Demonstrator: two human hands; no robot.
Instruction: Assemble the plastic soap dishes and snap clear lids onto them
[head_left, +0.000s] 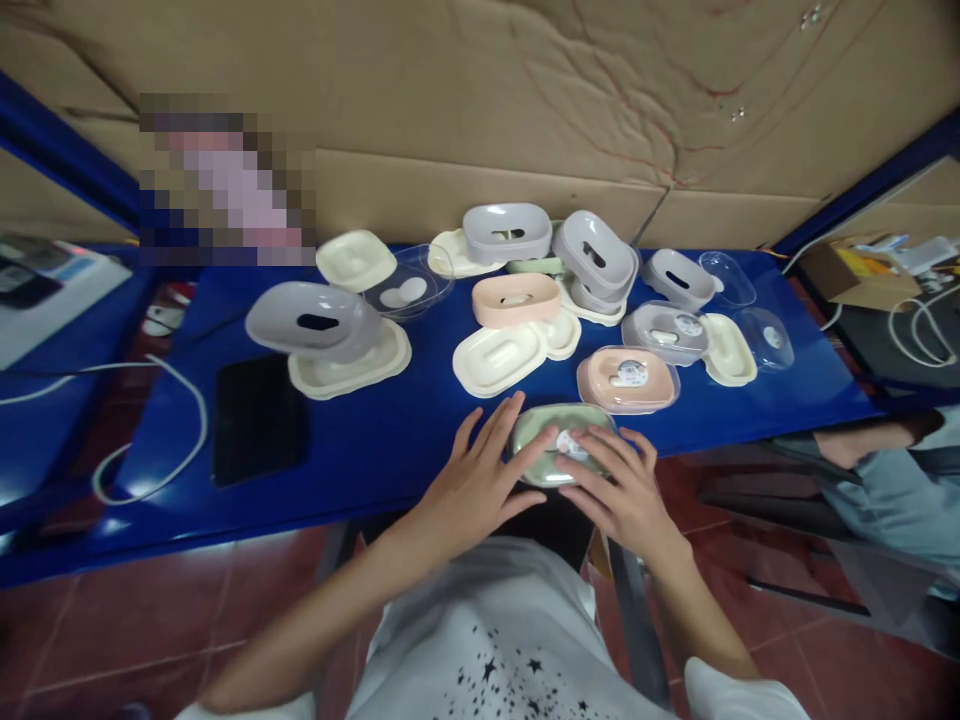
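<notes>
A green oval plastic box (544, 462) with a clear cover and a round printed sticker lies near the front table edge, before my body. My left hand (491, 470) is around its left end, thumb at the front and index finger across the top. On the right end, my right hand (619, 480) has its fingers over the cover and sticker, thumb at the near side. What the fingertips press on underneath is hidden. Just behind stands a peach oval box (628, 380) with a clear cover and sticker, apart from both hands.
Farther back on the blue table (360, 450) are grey oval shells (315, 318), cream trays (499, 360), a peach shell (516, 300) and clear covers (763, 338). A black tablet-like slab (259, 420) and a white cable (202, 420) lie left. Someone's leg (900, 490) shows at right.
</notes>
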